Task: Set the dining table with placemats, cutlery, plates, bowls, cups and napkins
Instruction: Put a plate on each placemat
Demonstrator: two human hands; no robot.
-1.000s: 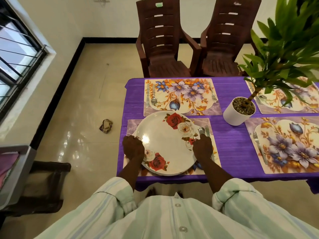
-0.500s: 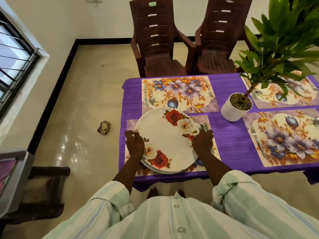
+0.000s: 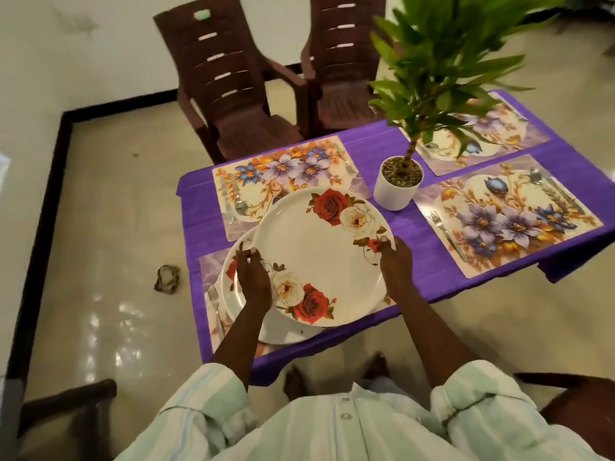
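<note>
At the near left corner of the purple-covered table [image 3: 392, 151], a white plate [image 3: 319, 257] printed with red and cream roses is held up over the setting, tilted slightly so its far rim overlaps the near edge of the far left placemat [image 3: 286, 174]. The left hand [image 3: 253, 283] grasps its left rim, thumb on the face and the fingers curled under, and the right hand [image 3: 396, 266] grasps the right rim in the same way, its thumb beside a small red rosebud. One cluster of roses sits at the plate's far right edge, another at its near left. Under it, a stack of plates [image 3: 239, 294] with the same rose print rests on the near left placemat [image 3: 213, 264], showing out to the left and near side of the held plate; how many are in the stack I cannot tell. A fork [image 3: 214, 306] lies on that mat just left of the stack.

The far left placemat has orange and violet flowers and carries cutlery [image 3: 233, 197] along its left side. Right of the plate stands a white pot [image 3: 394, 193] with a leafy green plant [image 3: 442, 61]. Beyond it two more floral placemats lie on the right; the nearer one [image 3: 506, 214] bears a fork [image 3: 446, 232] on its left edge. Two brown plastic chairs [image 3: 229, 91] stand at the far side.
</note>
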